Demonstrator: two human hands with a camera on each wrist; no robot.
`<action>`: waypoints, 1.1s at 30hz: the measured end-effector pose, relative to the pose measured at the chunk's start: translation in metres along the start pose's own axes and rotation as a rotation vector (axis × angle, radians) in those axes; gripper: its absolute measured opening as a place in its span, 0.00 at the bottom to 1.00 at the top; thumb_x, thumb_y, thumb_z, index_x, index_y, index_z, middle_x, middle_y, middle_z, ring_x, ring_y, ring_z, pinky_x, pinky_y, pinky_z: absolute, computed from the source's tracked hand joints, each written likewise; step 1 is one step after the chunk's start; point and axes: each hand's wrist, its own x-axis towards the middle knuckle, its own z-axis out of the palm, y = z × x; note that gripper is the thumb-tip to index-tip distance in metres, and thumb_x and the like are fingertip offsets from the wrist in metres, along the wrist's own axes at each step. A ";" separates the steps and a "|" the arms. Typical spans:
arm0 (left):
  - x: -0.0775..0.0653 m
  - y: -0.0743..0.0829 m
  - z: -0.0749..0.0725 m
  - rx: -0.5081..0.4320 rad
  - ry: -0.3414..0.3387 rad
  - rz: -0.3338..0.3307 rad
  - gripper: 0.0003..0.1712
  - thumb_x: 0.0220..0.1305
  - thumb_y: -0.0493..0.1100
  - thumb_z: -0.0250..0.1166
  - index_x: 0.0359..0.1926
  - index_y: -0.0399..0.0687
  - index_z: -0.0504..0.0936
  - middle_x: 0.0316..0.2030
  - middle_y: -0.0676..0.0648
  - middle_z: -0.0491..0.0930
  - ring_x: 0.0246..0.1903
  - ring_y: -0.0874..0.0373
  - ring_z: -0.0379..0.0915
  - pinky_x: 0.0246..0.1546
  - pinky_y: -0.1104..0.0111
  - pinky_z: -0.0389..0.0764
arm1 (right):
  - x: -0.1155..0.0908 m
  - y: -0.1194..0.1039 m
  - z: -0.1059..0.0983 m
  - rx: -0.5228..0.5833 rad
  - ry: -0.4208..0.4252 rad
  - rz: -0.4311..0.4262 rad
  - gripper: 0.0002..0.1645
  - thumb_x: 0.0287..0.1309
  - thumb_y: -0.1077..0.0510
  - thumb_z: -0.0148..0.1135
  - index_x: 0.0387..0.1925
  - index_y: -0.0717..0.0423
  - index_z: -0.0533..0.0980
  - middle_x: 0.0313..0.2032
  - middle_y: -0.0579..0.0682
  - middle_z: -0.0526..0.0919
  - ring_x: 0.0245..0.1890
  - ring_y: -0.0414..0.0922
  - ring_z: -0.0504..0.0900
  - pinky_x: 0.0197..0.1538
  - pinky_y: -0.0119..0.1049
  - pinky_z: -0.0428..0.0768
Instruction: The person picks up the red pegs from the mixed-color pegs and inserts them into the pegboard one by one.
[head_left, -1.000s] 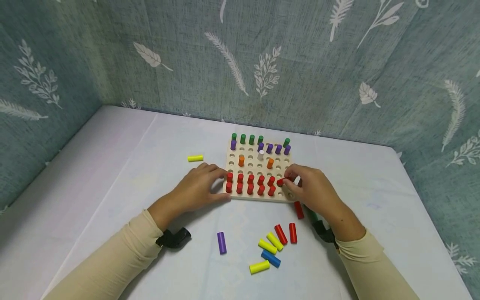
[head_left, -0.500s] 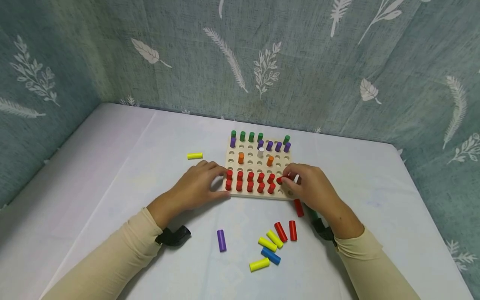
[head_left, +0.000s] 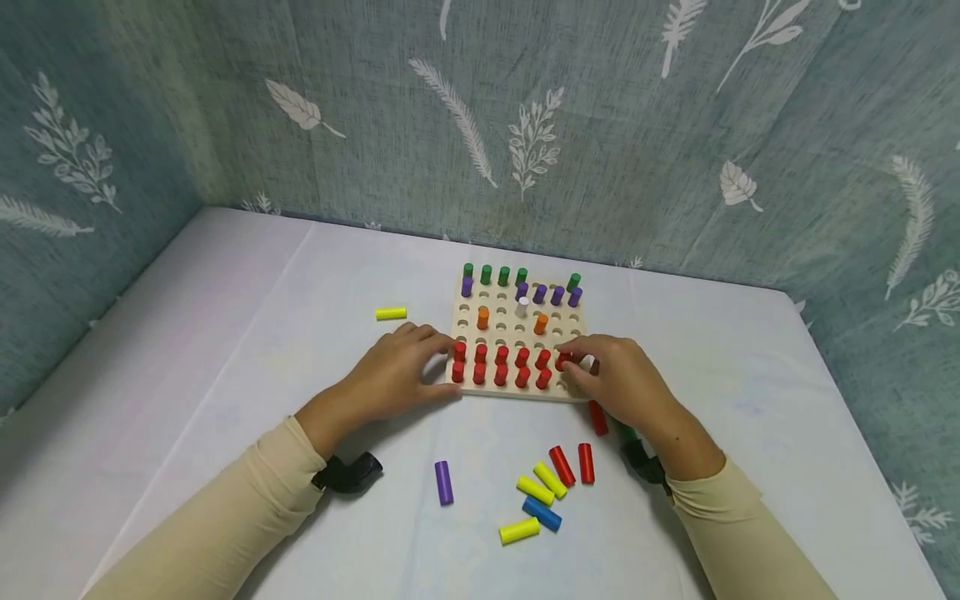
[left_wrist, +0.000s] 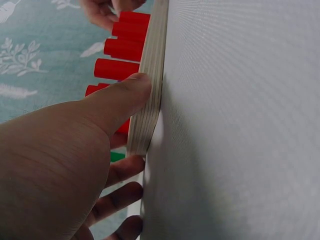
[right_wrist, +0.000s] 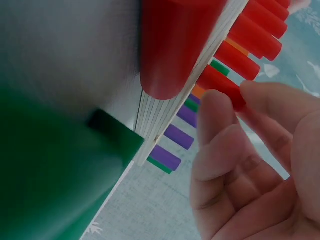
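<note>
A wooden pegboard (head_left: 517,395) bears two front rows of red pegs, with orange, white, purple and green pegs farther back. My left hand (head_left: 397,371) holds its left front corner; in the left wrist view the thumb (left_wrist: 135,90) presses the board's front edge. At the front right, my right hand (head_left: 618,375) pinches a red peg (right_wrist: 220,82) between thumb and forefinger. That peg stands at a hole in the second row from the front, in line with its red neighbours. The right hand hides the board's right front corner.
Loose on the white table lie a purple peg (head_left: 444,483), a blue peg (head_left: 542,513), several yellow pegs and some red pegs (head_left: 586,463). One red peg (head_left: 597,418) and a green peg (head_left: 624,430) lie by the right hand. A yellow peg (head_left: 391,313) lies left of the board.
The red peg in my right hand has gone from tilted to upright at its hole, and that hand has shifted slightly. My left hand stays on the board.
</note>
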 end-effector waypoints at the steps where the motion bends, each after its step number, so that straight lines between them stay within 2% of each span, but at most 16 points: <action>1: 0.000 0.000 0.000 0.000 -0.005 0.000 0.36 0.52 0.60 0.76 0.60 0.53 0.79 0.57 0.49 0.80 0.58 0.50 0.72 0.62 0.51 0.74 | 0.000 0.000 0.000 -0.007 -0.007 -0.001 0.16 0.63 0.55 0.68 0.52 0.52 0.84 0.46 0.50 0.87 0.34 0.43 0.78 0.39 0.35 0.82; 7: 0.001 0.001 -0.001 0.005 0.007 0.002 0.37 0.51 0.60 0.77 0.60 0.53 0.79 0.57 0.48 0.80 0.58 0.50 0.72 0.62 0.51 0.74 | 0.000 0.000 -0.001 -0.023 0.030 -0.025 0.16 0.62 0.54 0.67 0.51 0.52 0.83 0.39 0.49 0.86 0.32 0.43 0.77 0.36 0.35 0.79; 15: -0.001 0.001 -0.001 0.000 -0.002 -0.005 0.37 0.51 0.60 0.77 0.60 0.53 0.79 0.57 0.48 0.80 0.58 0.50 0.72 0.62 0.51 0.74 | -0.002 -0.004 -0.005 0.016 0.041 -0.028 0.13 0.63 0.53 0.66 0.48 0.52 0.84 0.42 0.48 0.86 0.30 0.42 0.76 0.32 0.32 0.78; 21: -0.001 0.001 -0.002 -0.006 0.003 0.005 0.36 0.52 0.60 0.77 0.60 0.52 0.80 0.56 0.48 0.81 0.58 0.50 0.73 0.61 0.51 0.74 | -0.005 -0.010 -0.009 0.042 0.064 -0.042 0.11 0.63 0.54 0.66 0.45 0.51 0.84 0.40 0.47 0.86 0.29 0.41 0.76 0.30 0.31 0.78; 33: -0.001 0.002 -0.003 0.001 -0.011 -0.004 0.37 0.52 0.60 0.76 0.60 0.52 0.79 0.57 0.48 0.80 0.58 0.50 0.72 0.62 0.51 0.74 | -0.009 -0.018 -0.008 0.078 0.012 -0.085 0.10 0.63 0.54 0.67 0.44 0.51 0.84 0.36 0.44 0.85 0.28 0.40 0.75 0.30 0.30 0.78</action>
